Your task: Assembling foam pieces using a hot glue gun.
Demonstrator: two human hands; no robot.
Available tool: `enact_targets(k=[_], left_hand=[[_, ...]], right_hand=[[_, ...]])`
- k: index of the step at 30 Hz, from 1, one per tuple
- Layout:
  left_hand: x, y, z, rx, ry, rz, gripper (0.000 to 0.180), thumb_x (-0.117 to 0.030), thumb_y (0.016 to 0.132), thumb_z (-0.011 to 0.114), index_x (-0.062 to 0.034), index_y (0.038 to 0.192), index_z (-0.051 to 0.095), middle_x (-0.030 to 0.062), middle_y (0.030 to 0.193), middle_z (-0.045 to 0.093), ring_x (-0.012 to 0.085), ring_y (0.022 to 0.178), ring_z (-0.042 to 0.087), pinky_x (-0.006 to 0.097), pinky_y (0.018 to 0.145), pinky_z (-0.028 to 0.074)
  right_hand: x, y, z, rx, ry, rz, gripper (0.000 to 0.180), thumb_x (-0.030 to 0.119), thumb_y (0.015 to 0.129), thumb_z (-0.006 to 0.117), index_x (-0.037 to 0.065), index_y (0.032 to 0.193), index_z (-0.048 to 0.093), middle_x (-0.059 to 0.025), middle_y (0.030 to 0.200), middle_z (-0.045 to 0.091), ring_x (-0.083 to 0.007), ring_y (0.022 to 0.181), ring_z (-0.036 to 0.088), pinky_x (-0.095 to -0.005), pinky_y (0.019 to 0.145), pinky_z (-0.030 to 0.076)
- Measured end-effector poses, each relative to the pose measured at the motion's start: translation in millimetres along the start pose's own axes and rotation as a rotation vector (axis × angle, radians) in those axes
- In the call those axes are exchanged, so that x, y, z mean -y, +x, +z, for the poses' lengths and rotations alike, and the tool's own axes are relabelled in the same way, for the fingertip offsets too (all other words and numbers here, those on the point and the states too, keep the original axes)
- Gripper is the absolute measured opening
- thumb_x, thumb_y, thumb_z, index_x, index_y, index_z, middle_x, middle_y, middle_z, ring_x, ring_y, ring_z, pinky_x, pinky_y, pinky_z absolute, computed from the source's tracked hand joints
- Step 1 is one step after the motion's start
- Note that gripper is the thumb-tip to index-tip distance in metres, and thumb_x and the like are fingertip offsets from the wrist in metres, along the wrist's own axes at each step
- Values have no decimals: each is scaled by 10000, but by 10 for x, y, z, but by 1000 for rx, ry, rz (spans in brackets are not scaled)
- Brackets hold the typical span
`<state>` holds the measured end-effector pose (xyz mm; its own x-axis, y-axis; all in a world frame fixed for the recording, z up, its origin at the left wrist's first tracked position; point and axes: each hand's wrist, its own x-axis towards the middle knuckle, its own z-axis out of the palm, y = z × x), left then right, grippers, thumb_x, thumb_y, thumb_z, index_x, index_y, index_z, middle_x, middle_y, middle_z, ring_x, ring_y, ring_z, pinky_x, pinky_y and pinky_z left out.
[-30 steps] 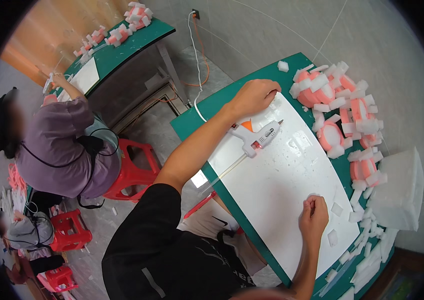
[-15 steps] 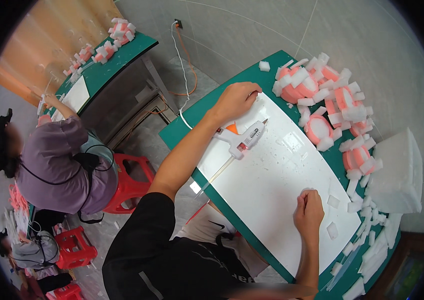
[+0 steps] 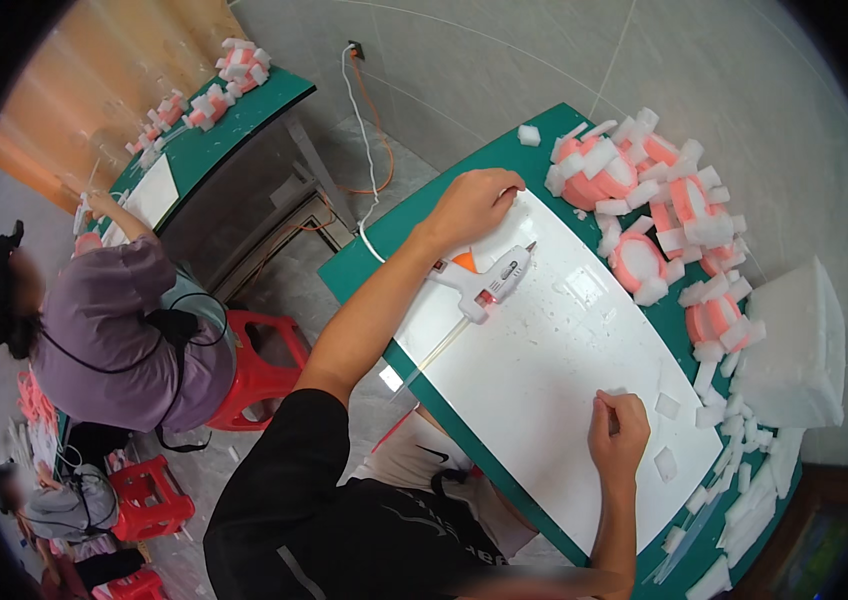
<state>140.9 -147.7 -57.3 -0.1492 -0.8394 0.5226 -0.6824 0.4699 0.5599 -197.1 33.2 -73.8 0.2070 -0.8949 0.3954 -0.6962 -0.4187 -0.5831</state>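
On the white board (image 3: 544, 390), her left hand (image 3: 474, 205) lies half-curled, holding nothing, beside the glue gun (image 3: 484, 285); her right hand (image 3: 619, 435) pinches a small foam piece (image 3: 612, 396).

A white board (image 3: 544, 380) lies on the tabletop (image 3: 364, 262). The glue gun (image 3: 484, 283) rests on the board's far left part, just beside the left hand (image 3: 472, 205). Foam pieces (image 3: 664, 215) are heaped along the right edge, a foam block (image 3: 794, 345) beyond them. The right hand (image 3: 619, 432) sits at the board's near right.
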Motion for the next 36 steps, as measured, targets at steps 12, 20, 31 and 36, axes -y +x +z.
enact_targets(k=[12, 20, 31, 36], left_hand=[[-54, 4, -37, 31, -3, -43, 182, -75, 890, 567, -6, 1012, 684, 160, 975, 702, 308, 841, 667, 376, 773, 521], [-51, 6, -19, 43, 6, -52, 197, -77, 895, 541, -1, 999, 690, 160, 1006, 705, 336, 906, 670, 397, 816, 522], [-28, -11, -16, 18, 0, -18, 175, -93, 896, 590, -16, 1022, 685, 159, 973, 697, 296, 807, 666, 366, 745, 520], [11, -4, -8, 33, 8, -3, 176, -97, 896, 584, -19, 1017, 685, 159, 967, 695, 301, 806, 664, 371, 742, 519]], right_hand=[[70, 85, 60, 74, -170, -7, 73, 83, 854, 668, 54, 830, 605, -86, 790, 596, -253, 718, 559, -342, 596, 453], [11, 39, 29, 101, -165, 4, 99, 72, 860, 663, 46, 818, 577, -105, 802, 588, -273, 719, 561, -345, 601, 454], [-100, -81, 29, 36, 38, 208, 35, 13, 891, 636, 9, 902, 603, -135, 826, 615, -268, 721, 594, -316, 640, 477], [-64, -34, 21, 8, -15, 54, 102, 12, 927, 593, -6, 1015, 642, -135, 834, 627, -249, 710, 608, -309, 637, 489]])
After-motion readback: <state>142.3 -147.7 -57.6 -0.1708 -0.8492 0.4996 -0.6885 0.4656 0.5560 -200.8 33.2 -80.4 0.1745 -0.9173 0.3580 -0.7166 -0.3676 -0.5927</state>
